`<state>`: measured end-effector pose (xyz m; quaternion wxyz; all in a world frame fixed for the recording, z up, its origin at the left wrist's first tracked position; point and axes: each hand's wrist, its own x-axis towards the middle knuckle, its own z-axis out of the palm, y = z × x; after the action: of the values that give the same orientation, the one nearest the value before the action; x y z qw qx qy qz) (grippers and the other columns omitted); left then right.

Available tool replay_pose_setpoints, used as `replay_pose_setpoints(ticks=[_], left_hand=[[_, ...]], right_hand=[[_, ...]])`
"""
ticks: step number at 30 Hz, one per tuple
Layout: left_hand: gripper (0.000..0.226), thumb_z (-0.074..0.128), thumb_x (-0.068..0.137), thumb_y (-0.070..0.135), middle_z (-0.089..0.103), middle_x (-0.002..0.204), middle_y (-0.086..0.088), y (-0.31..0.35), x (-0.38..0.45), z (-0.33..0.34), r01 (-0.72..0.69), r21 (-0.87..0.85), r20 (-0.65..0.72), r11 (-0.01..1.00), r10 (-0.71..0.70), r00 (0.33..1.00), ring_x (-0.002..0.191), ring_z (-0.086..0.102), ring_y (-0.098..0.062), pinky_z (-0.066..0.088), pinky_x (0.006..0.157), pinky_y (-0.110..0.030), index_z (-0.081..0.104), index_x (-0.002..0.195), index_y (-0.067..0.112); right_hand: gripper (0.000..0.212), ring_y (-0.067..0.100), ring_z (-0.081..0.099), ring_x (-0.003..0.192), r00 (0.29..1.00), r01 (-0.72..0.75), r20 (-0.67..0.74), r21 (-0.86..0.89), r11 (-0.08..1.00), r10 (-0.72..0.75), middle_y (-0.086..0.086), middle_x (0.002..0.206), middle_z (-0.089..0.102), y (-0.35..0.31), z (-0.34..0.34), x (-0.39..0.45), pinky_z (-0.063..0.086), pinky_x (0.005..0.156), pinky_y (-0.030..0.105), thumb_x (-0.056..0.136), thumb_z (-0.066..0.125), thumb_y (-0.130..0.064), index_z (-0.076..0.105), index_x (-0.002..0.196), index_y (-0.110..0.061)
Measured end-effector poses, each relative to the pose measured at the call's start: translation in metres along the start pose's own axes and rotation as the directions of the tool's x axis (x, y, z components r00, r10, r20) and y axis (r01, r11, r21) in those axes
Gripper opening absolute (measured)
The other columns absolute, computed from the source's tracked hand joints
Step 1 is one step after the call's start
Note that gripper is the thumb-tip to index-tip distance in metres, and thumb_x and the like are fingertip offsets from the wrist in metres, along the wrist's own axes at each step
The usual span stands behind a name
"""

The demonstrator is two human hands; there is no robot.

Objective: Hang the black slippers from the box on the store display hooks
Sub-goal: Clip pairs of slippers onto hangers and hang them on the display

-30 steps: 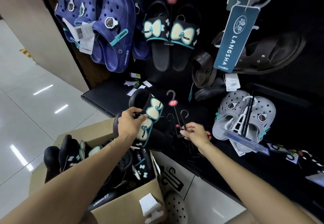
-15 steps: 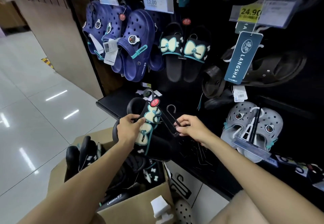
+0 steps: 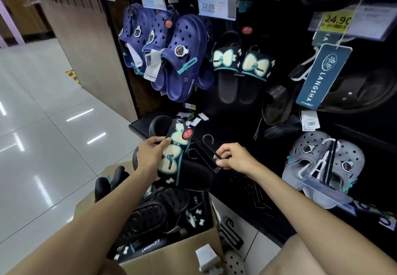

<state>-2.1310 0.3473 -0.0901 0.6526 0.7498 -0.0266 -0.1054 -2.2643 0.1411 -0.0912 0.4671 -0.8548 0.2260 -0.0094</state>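
Note:
My left hand [image 3: 151, 153] grips a pair of black slippers [image 3: 171, 156] with pale bow straps, held above the cardboard box [image 3: 171, 255]. My right hand [image 3: 233, 156] pinches the lower end of a black plastic hanger [image 3: 206, 148] whose hook with a red round tag reaches over the held pair. A matching pair of black bow slippers [image 3: 240, 68] hangs on the display wall under the 12.00 price tag [image 3: 217, 6]. Several more black slippers [image 3: 154, 216] lie in the box.
Navy clogs [image 3: 171, 53] hang left of the bow slippers. Dark sandals [image 3: 335, 89] with a Langsha tag hang to the right, grey clogs [image 3: 322, 163] below them. A black shelf ledge [image 3: 141, 125] juts out behind the held pair. Glossy tiled floor [image 3: 43, 124] spreads left.
The view has tilted up, showing more of the display wall. My right hand lifted the hanger off the ledge and brought it to the pair held in my left hand.

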Motion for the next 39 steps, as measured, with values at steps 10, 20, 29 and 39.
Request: replay_pose_setpoints(ticks=[10,20,29,39], left_hand=[[0.01,0.068,0.087,0.018,0.071,0.108,-0.008,0.01,0.001,-0.017,0.105,-0.113,0.025,0.988,-0.102,0.994,0.101,0.062,-0.026,0.048,0.085,-0.033,0.073,0.093,0.011],[0.016,0.068,0.086,0.017,0.072,0.106,-0.002,0.016,-0.001,-0.027,0.04,-0.095,0.068,0.995,-0.034,0.997,0.096,0.063,-0.018,0.048,0.082,-0.027,0.073,0.099,0.01],[0.011,0.063,0.089,0.011,0.065,0.085,0.008,0.022,-0.005,-0.025,-0.031,-0.089,0.145,0.996,0.044,0.988,0.069,0.06,0.004,0.045,0.059,-0.007,0.07,0.097,0.011],[0.027,0.072,0.087,0.028,0.049,0.066,0.001,0.014,-0.005,-0.011,-0.059,-0.014,0.279,0.998,0.061,0.958,0.063,0.046,-0.012,0.036,0.06,-0.022,0.057,0.07,0.012]], right_hand=[[0.02,0.021,0.074,0.081,0.999,0.023,-0.035,-0.085,0.996,-0.026,0.0,0.077,0.075,-0.031,0.018,0.006,0.06,0.084,0.041,0.079,0.077,-0.005,0.07,0.085,-0.023],[0.021,0.011,0.073,0.077,0.995,0.046,-0.082,-0.051,0.998,-0.05,-0.004,0.075,0.075,-0.04,0.029,0.009,0.058,0.087,0.042,0.079,0.079,-0.009,0.07,0.081,-0.028],[0.02,0.018,0.072,0.075,0.999,0.013,-0.05,0.05,0.999,-0.011,0.005,0.079,0.076,-0.041,0.032,0.011,0.062,0.072,0.029,0.08,0.078,-0.002,0.071,0.084,-0.02],[0.022,0.017,0.074,0.075,0.998,0.03,-0.062,-0.004,1.0,-0.031,-0.003,0.075,0.076,-0.037,0.031,0.012,0.062,0.076,0.035,0.077,0.081,-0.006,0.073,0.083,-0.026]])
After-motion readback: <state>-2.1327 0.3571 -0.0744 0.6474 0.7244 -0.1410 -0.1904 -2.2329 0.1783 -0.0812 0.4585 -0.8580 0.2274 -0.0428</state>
